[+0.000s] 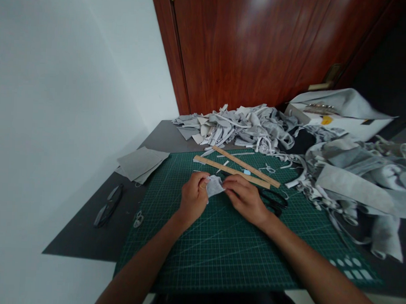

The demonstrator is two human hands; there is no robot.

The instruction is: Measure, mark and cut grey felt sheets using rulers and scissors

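A small piece of light grey fabric point(215, 185) is stretched between my two hands, just above the green cutting mat point(219, 251). My left hand point(194, 193) is closed on its left edge, the thumb pressed over the cloth. On the right edge, the fingertips of my right hand point(243, 196) pinch the same piece. Part of the fabric is hidden behind the left fingers. Black-handled scissors point(275, 200) lie beside my right wrist, their blades mostly covered by the hand. Two wooden rulers point(246, 166) rest on the mat beyond my hands.
A heap of grey fabric scraps point(237, 126) lies at the back, with more cloth pieces point(359, 185) on the right. Behind them stands a white box point(348, 127). Flat grey sheets point(143, 163) and eyeglasses point(109, 205) are on the left, near the white wall point(92, 75).
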